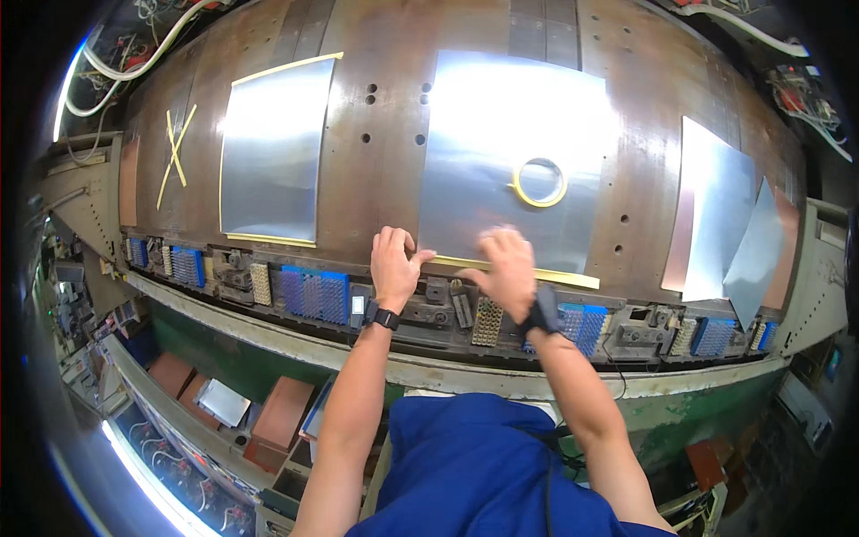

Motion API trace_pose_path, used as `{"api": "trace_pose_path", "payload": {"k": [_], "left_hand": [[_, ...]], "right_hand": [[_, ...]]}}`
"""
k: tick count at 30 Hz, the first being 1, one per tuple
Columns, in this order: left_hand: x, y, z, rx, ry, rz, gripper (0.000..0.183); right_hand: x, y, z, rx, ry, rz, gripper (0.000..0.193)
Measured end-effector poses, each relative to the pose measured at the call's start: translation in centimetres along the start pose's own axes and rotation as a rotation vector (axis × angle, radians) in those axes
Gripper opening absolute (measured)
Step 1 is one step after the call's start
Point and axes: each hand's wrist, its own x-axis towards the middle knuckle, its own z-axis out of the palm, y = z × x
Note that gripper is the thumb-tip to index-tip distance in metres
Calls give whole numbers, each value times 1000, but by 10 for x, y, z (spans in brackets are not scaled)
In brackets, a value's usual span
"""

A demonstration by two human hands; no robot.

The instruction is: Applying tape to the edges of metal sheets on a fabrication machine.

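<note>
A shiny metal sheet (501, 219) lies in front of me, with a yellow tape strip (564, 277) along its near edge. My left hand (395, 271) is at the sheet's near left corner, its thumb stretched to the strip's left end and apart from the bent fingers. Over the strip, my right hand (508, 273) has its thumb spread to the left; its fingertips are smeared by motion above the sheet. On the sheet rests a roll of yellow tape (562, 190), beyond my right hand.
Another sheet (270, 170), taped at its far and near edges, lies left. Beyond it, two tape strips cross (174, 152) on the brown metal bed (376, 188). Several loose sheets (716, 206) overlap at right. Blue and yellow studded blocks (315, 294) line the near edge.
</note>
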Motion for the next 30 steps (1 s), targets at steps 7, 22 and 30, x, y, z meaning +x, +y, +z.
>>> {"api": "trace_pose_path", "payload": {"k": [7,22,30], "left_hand": [[2,-1,-2,-20,13,32,45],[16,-2,-12,-24,-140,-91,43],[17,-15,-8,-94,-162,78,40]], "right_hand": [[22,-29,36,-46,-18,61,29],[-71,112,-99,-198,-15,61,28],[27,-15,35,-220,-138,-292,15]]}}
